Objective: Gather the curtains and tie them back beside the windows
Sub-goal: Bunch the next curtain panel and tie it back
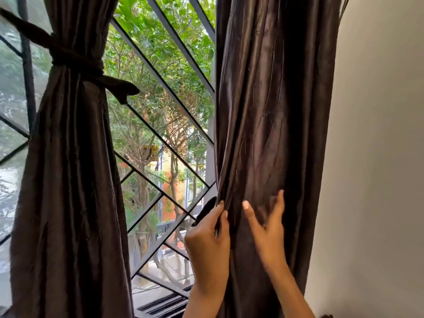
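Right curtain (270, 111): L hand (207, 237) pinches edge w/ tie strip (205, 211); R hand (266, 226) fingers spread flat, bunching folds for tying.

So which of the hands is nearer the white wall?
Right. The right hand lies flat on the right curtain, closer to the wall; the left hand pinches that curtain's window-side edge.

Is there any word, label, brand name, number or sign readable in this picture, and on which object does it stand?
None: no text can be read anywhere.
Right curtain, tied left curtain and its tie-back: plain fabric, no tag visible.
White wall: bare.
Buildings beyond the window grille: too far and blurred to show any sign.
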`<state>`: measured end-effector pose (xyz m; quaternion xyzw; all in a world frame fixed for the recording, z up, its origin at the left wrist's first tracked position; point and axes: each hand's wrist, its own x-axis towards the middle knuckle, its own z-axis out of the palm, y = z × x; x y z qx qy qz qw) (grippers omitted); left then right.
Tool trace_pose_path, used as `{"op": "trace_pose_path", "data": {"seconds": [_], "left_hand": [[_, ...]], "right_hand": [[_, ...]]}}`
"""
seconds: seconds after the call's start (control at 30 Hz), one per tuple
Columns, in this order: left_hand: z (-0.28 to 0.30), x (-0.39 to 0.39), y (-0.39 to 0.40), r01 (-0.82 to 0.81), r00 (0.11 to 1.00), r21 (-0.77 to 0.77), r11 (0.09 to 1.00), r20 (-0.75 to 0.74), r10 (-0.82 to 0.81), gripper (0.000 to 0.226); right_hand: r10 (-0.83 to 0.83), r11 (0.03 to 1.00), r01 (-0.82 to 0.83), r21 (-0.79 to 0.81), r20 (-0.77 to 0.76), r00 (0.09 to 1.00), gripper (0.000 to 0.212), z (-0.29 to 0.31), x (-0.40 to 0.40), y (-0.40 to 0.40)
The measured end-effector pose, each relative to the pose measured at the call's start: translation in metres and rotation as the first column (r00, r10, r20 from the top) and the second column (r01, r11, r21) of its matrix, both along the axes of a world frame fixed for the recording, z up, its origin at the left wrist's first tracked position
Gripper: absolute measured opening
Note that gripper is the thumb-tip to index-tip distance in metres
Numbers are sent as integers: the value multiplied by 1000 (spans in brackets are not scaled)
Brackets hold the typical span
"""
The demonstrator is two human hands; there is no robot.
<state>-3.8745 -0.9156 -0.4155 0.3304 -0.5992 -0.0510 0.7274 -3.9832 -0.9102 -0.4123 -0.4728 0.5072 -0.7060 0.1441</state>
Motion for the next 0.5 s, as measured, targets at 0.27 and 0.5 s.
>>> {"op": "trace_pose_path", "data": {"seconds": [0.27, 0.5], "left_hand": [[2, 13, 1, -26, 1000, 32, 999, 8, 26, 25], [4, 26, 6, -6, 999, 83, 997, -41, 9, 22]], "right_hand": [[118, 993, -118, -20, 4, 993, 63, -8, 15, -29], [388, 919, -394, 9, 157, 908, 55, 2, 29, -33]]}}
